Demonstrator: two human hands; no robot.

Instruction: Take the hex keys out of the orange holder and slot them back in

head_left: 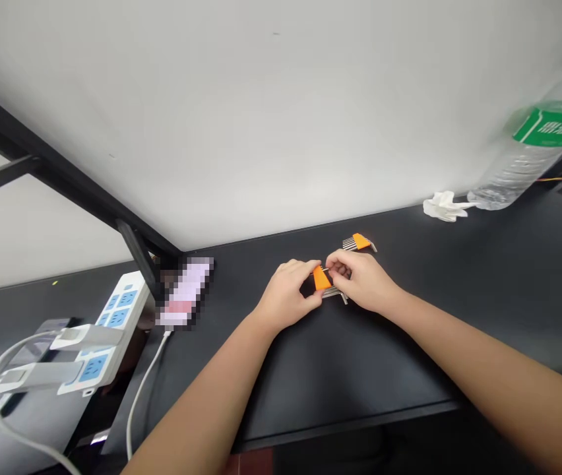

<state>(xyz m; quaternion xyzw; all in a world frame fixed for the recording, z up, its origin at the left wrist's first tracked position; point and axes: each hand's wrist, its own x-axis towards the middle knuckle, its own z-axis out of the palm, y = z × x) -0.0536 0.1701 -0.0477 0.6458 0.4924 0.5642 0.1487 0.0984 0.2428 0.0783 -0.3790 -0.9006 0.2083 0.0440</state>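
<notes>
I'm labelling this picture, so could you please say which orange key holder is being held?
The nearer orange holder, gripped by the left hand; the farther holder lies on the table, closer to the wall.

A black table [360,363] is seen; on it are placed a crumpled white tissue [445,206], a clear bottle [523,158] (green-labelled) and an orange-held key set [361,242].

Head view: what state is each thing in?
Near orange holder: held in left hand, metal keys in it
Right hand: fingers pinched at a thin key
Far orange holder: lying on the table, loaded with keys
Tissue: crumpled
Bottle: standing, fill level unclear
Phone: cable plugged in
Power strip: two plugs inserted
</notes>
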